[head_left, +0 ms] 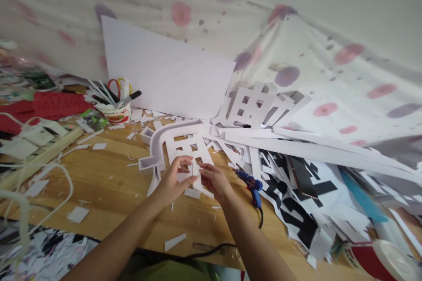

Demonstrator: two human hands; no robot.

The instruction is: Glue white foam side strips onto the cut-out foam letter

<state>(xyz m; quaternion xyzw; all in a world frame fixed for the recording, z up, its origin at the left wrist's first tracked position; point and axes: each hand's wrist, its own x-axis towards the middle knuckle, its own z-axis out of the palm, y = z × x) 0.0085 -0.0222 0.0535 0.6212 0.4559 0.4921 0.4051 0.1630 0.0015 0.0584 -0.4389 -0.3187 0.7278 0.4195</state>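
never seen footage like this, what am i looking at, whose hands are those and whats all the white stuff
There is no machine here. One camera sits on a person's head and looks down at their own two bare hands. The left hand and the right hand both grip a white cut-out shape that rests on a wooden table. Just right of the hands lies a blue glue gun. Further right is a heap of white strips and black-and-white scraps. At the back left stands a cup of tools, and a big white sheet leans against the wall.
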